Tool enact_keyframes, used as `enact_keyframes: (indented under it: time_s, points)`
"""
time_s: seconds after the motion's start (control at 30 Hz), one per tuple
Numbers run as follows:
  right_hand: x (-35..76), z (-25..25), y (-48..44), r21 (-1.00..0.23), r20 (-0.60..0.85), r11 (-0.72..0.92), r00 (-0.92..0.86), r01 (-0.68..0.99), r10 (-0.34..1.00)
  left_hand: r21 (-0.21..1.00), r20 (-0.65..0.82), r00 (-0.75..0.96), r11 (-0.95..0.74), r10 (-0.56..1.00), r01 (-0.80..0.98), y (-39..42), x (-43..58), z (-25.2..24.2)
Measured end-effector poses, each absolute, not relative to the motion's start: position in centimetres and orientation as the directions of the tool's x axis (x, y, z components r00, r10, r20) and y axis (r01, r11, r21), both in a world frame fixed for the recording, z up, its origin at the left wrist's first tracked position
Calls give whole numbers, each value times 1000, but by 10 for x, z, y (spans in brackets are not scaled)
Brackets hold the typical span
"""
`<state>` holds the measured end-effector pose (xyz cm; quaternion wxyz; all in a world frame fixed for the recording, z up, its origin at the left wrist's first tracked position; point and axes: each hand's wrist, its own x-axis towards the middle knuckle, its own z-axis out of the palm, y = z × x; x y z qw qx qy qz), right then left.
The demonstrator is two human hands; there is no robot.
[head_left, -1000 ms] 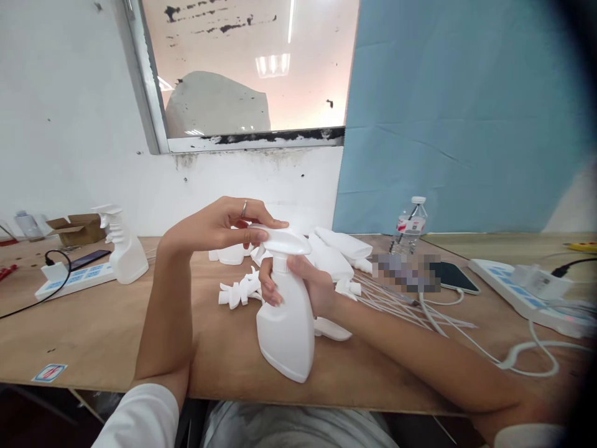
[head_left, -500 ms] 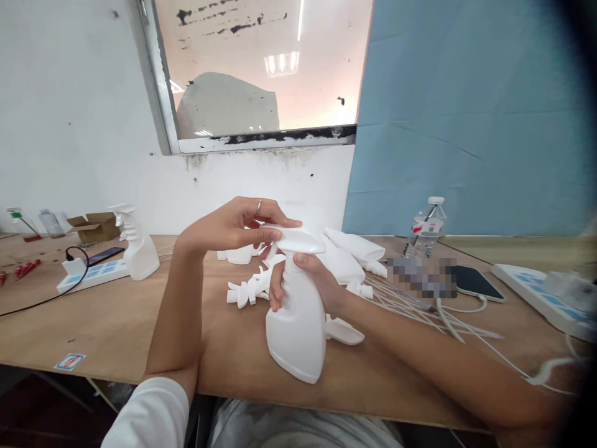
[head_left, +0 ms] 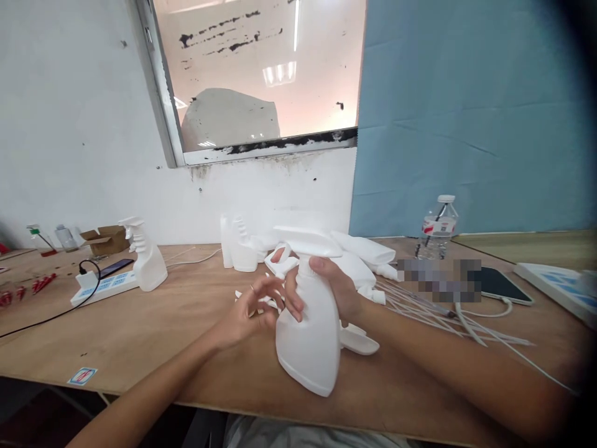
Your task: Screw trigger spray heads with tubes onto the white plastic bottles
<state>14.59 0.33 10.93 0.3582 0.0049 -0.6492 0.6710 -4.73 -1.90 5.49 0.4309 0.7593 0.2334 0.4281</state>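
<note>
My right hand (head_left: 326,286) grips the neck of a white spray bottle (head_left: 310,336) with its trigger head on, tilted on the wooden table (head_left: 140,330). My left hand (head_left: 254,311) hovers just left of the bottle with its fingers spread and nothing in it, over a few loose white trigger heads (head_left: 261,298). More white bottles (head_left: 361,252) lie behind the held one.
Another assembled spray bottle (head_left: 144,258) stands at the left by a power strip (head_left: 100,286) and a phone. A water bottle (head_left: 438,227), a second phone (head_left: 501,285), white tubes and cables (head_left: 461,323) lie at the right. A small cardboard box (head_left: 105,238) sits far left.
My left hand has let go of the trigger head on top of the bottle and dropped down to the bottle's left side, fingers spread. The right hand still holds the bottle.
</note>
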Motion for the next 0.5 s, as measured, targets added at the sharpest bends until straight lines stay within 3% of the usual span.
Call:
enact_keyframes:
  time_s: [0.07,0.17,0.3,0.4,0.5]
  points:
    - [147,116,3,-870,465,84,-749,-487,472,849,378,580,-520,722,93,-32,-45,49]
    - [145,129,3,-882,447,98,-751,-462,486,832,363,522,-521,772,192,-41,-45,52]
    - [149,140,14,-823,566,347,-587,-450,580,676,473,362,-595,803,435,-17,-77,76]
    - [168,133,35,-778,619,583,-448,-234,645,510,732,16,-562,681,651,20,-130,96]
    - [198,112,55,-776,584,630,-410,-26,701,480,824,-293,-323,485,816,52,-193,100]
